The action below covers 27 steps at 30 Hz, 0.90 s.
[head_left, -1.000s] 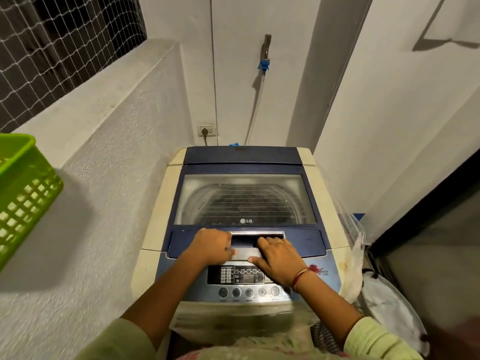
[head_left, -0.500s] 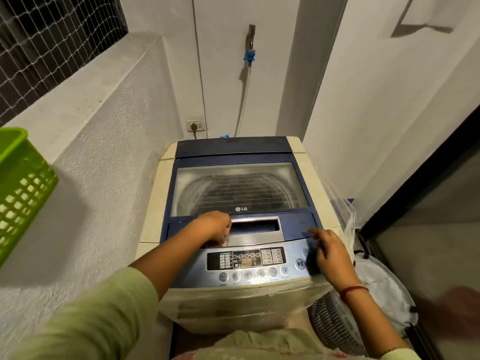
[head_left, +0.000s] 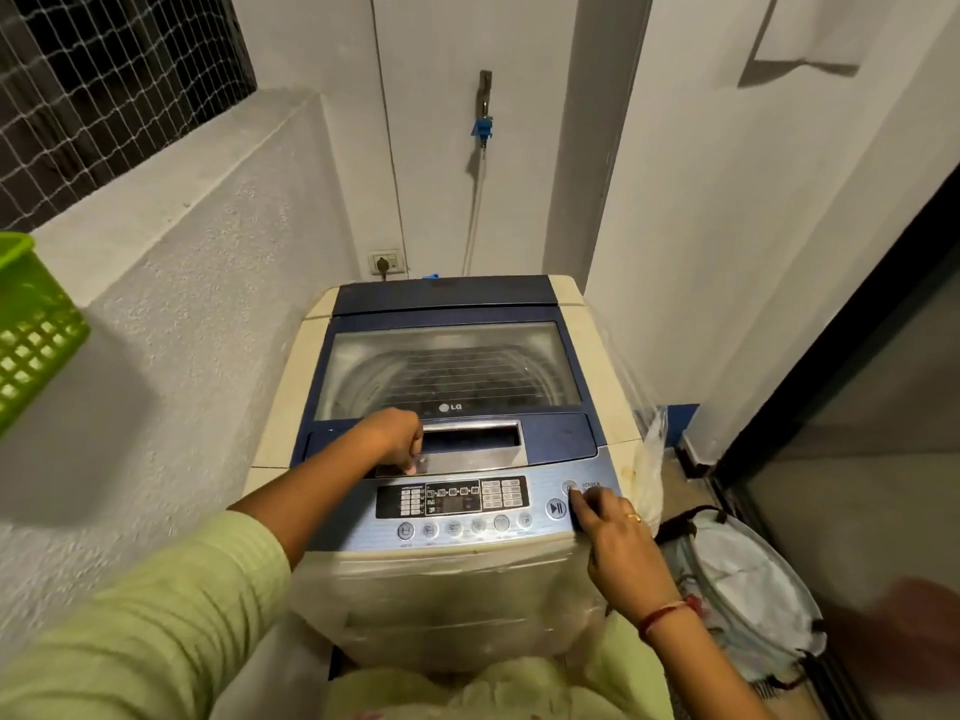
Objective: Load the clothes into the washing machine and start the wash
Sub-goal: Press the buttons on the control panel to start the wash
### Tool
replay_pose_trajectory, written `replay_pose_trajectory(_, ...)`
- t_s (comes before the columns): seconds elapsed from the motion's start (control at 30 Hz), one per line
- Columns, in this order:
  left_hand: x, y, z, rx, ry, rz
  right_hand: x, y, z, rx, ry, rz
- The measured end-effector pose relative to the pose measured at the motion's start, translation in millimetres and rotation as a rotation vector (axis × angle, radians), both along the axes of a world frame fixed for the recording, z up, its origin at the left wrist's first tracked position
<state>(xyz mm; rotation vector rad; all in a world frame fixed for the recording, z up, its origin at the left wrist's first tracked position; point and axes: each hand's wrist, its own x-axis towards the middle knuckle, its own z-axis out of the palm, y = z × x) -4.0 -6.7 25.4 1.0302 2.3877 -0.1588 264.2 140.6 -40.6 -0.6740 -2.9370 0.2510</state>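
Observation:
A top-loading washing machine [head_left: 291, 407] with a blue top stands in front of me, its glass lid [head_left: 447, 371] down. Dark clothes show dimly through the glass inside the drum. My left hand [head_left: 395, 439] rests curled on the left end of the silver lid handle [head_left: 472, 444]. My right hand [head_left: 613, 537] is at the right end of the control panel [head_left: 452, 498], one fingertip on the round power button [head_left: 570, 486] above the start/pause button [head_left: 556, 508].
A green plastic basket [head_left: 31, 330] sits on the ledge at the left. A white mesh laundry hamper [head_left: 748, 574] stands on the floor to the right. A tap and hose [head_left: 483, 132] hang on the back wall above a wall socket [head_left: 387, 262]. Walls close in on both sides.
My right hand left the lid handle and went right to the power button at the panel's end. My left hand stayed on the handle. The camera shifted slightly.

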Motion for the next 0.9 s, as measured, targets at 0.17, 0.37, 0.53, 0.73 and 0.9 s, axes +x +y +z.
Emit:
replay_pose_trajectory(0.17,3,2,4,-0.019,0.003,0.003,-4,2,5,0.138,-0.047,0.004)
replay_pose_trajectory(0.37,2,1,2,-0.007,-0.010,0.014,-16,-7,17,0.215,-0.167,0.019)
replay_pose_trajectory(0.53,-6,-1,0,0.024,-0.061,0.056,-31,-4,23,0.136,-0.149,0.038)
replay_pose_trajectory(0.73,-9,3,-1,0.013,-0.089,0.052,-47,-4,33,0.104,-0.218,0.059)
replay_pose_trajectory(0.9,-12,4,-2,0.008,-0.102,0.052,-47,3,33,0.023,-0.251,-0.018)
